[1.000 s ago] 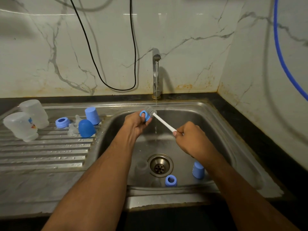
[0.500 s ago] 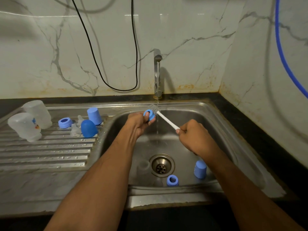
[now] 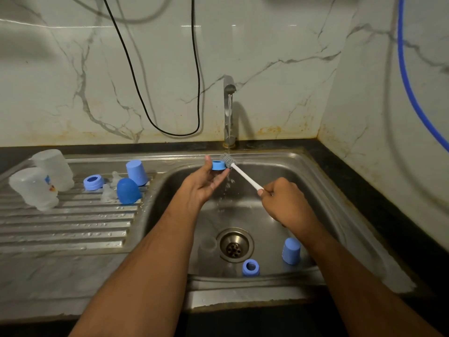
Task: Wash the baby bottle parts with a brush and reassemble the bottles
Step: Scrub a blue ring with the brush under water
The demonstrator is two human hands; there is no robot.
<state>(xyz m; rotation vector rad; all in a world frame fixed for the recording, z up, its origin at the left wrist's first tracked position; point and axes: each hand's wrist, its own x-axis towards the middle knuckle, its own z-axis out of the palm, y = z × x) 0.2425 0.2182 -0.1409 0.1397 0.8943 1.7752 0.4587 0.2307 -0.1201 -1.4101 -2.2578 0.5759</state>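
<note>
My left hand [image 3: 206, 183] pinches a blue bottle ring [image 3: 218, 165] over the sink, under the running tap [image 3: 229, 110]. My right hand [image 3: 284, 200] grips the white handle of a small brush [image 3: 243, 175]; its grey bristle head touches the ring's right side. In the sink basin lie another blue ring [image 3: 250, 267], a blue cap [image 3: 291, 250] and a clear part [image 3: 207, 249] left of the drain. On the drainboard stand two clear bottles [image 3: 42, 183], a blue ring [image 3: 93, 182], two blue caps [image 3: 132, 182] and clear nipples [image 3: 110, 188].
The steel sink [image 3: 323, 190] has a drain [image 3: 234, 245] at its centre. A ribbed drainboard [image 3: 65, 222] lies to the left. A black cable [image 3: 155, 93] hangs on the marble wall and a blue hose [image 3: 410, 81] runs down at the right.
My left hand has turned palm-up, so the ring now sits flatter between the fingertips. The brush head has moved from the ring's opening to its right side, under the water stream.
</note>
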